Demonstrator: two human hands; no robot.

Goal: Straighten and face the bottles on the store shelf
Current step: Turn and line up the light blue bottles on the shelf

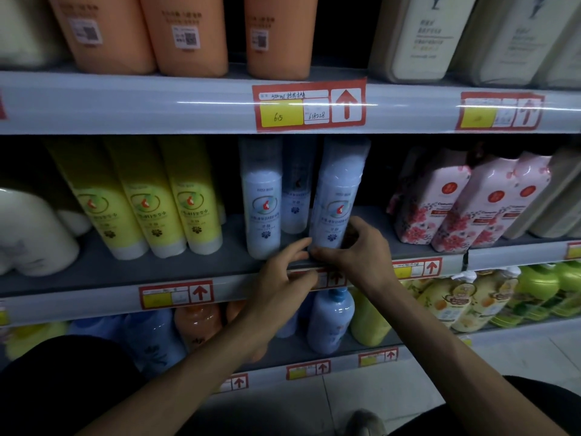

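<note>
The right hand [352, 247] wraps its grip round the foot of a tilted pale blue bottle [338, 196], which stands at the front edge of the shelf [125, 262]. The left hand [283, 272] holds nothing; its outstretched fingertips touch the same foot from the left. Just left of the grip stands a 2nd blue bottle [262, 202], with a 3rd [295, 190] behind. 3 yellow bottles [141, 199] lean farther left, and pink packs [465, 202] lie right.
</note>
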